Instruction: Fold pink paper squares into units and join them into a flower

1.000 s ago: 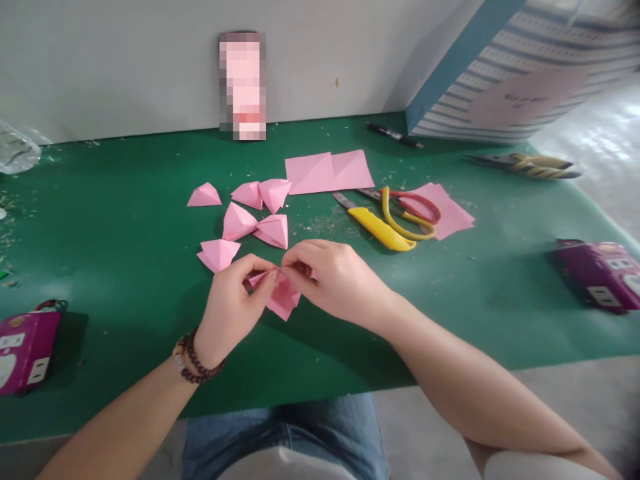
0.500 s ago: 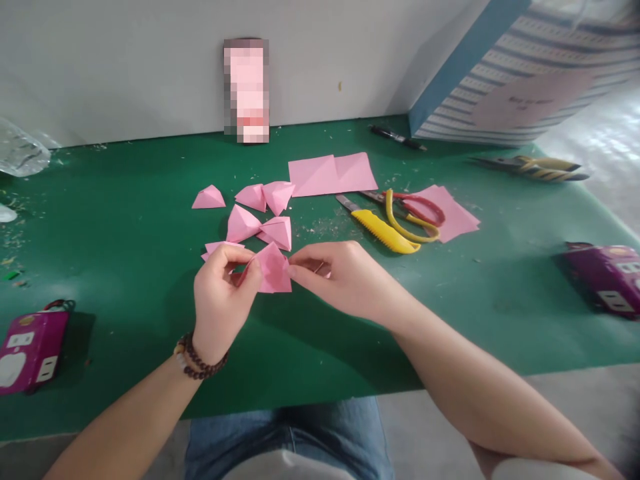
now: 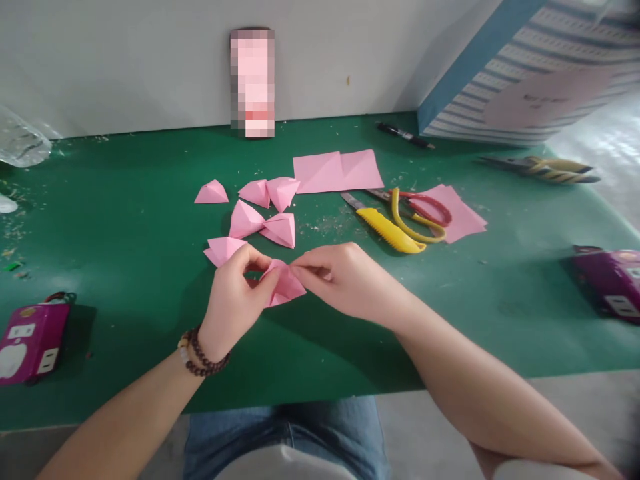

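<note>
Left hand [image 3: 233, 300], right hand [image 3: 345, 280], pinching thin creased pink paper [image 3: 286, 283]

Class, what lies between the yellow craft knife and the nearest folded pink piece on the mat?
Scattered pale shavings lie there on the green mat, as the head view shows.

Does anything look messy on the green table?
Yes. Tiny shavings are scattered on the green table near the yellow knife, and more lie toward the left edge. They look like spilled crumbs beside the neat pink paper folds.
</note>
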`<state>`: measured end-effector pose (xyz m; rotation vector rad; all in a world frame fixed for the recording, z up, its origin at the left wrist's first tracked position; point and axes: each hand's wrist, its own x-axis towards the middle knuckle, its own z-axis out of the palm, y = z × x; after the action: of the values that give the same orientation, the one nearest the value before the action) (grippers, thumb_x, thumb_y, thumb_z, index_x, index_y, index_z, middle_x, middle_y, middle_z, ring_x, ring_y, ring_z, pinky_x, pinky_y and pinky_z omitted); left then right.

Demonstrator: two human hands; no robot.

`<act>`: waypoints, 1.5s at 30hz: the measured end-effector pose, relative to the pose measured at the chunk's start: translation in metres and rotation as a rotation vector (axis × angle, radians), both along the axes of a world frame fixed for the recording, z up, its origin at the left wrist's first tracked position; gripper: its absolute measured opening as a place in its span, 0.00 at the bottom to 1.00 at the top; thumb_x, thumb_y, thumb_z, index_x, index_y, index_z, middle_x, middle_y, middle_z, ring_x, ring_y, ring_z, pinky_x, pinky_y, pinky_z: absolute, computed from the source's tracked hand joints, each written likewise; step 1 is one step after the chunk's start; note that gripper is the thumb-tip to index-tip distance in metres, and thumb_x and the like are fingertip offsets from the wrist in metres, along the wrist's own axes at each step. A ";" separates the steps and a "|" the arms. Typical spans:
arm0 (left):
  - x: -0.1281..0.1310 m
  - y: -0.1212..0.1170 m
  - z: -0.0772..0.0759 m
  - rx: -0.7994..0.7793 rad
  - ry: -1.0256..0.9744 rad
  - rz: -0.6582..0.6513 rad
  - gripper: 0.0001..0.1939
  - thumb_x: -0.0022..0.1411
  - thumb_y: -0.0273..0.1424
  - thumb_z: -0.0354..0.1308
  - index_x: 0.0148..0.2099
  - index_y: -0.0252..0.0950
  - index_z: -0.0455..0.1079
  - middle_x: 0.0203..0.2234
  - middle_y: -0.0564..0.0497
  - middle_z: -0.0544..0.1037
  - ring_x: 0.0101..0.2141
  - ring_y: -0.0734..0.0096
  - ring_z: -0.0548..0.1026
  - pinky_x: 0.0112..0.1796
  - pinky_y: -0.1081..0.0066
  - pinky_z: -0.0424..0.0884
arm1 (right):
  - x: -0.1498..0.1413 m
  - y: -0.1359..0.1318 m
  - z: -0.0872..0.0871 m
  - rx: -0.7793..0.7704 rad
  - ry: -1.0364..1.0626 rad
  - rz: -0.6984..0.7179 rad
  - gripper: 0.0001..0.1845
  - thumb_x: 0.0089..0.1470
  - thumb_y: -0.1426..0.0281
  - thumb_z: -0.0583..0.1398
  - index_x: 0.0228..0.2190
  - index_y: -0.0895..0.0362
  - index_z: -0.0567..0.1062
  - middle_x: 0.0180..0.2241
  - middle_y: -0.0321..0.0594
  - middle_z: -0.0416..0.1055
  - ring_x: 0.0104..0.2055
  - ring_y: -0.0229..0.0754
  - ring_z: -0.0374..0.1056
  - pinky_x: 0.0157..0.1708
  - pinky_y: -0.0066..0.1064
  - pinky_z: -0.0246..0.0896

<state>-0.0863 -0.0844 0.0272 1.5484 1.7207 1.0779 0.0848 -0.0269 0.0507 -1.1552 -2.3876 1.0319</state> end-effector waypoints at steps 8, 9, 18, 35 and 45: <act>-0.001 0.000 -0.002 -0.015 -0.056 -0.030 0.05 0.55 0.29 0.62 0.35 0.37 0.70 0.30 0.54 0.77 0.31 0.73 0.75 0.28 0.77 0.72 | 0.003 0.008 0.002 -0.181 0.002 0.003 0.10 0.53 0.71 0.57 0.27 0.54 0.79 0.23 0.32 0.74 0.24 0.33 0.65 0.27 0.25 0.58; -0.001 0.000 -0.001 -0.008 -0.058 -0.047 0.04 0.56 0.28 0.61 0.36 0.37 0.71 0.31 0.53 0.78 0.31 0.73 0.76 0.28 0.77 0.72 | 0.003 0.009 0.001 -0.211 0.010 -0.003 0.10 0.53 0.69 0.57 0.27 0.54 0.79 0.24 0.32 0.75 0.25 0.33 0.66 0.28 0.25 0.59; 0.002 -0.001 0.003 0.007 -0.020 -0.069 0.03 0.57 0.25 0.59 0.32 0.37 0.73 0.27 0.54 0.79 0.26 0.73 0.75 0.29 0.74 0.72 | 0.002 0.012 -0.002 -0.414 0.070 -0.009 0.08 0.52 0.67 0.60 0.27 0.56 0.79 0.23 0.34 0.75 0.24 0.35 0.69 0.26 0.25 0.66; 0.003 -0.002 0.003 -0.022 -0.008 -0.057 0.02 0.56 0.26 0.60 0.33 0.37 0.73 0.27 0.53 0.79 0.25 0.73 0.74 0.26 0.75 0.71 | -0.002 0.002 -0.001 -0.002 -0.009 0.001 0.09 0.52 0.75 0.57 0.24 0.57 0.75 0.22 0.32 0.71 0.23 0.32 0.62 0.25 0.25 0.53; 0.003 -0.001 0.004 -0.029 -0.010 -0.042 0.03 0.55 0.25 0.59 0.33 0.38 0.73 0.26 0.54 0.79 0.24 0.73 0.74 0.22 0.76 0.69 | -0.005 -0.001 -0.006 0.167 0.028 0.080 0.11 0.56 0.76 0.53 0.25 0.57 0.72 0.25 0.36 0.70 0.27 0.34 0.63 0.28 0.25 0.54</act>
<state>-0.0837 -0.0857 0.0314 1.5514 1.6825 1.0347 0.0798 -0.0276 0.0445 -0.9889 -2.4622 0.8476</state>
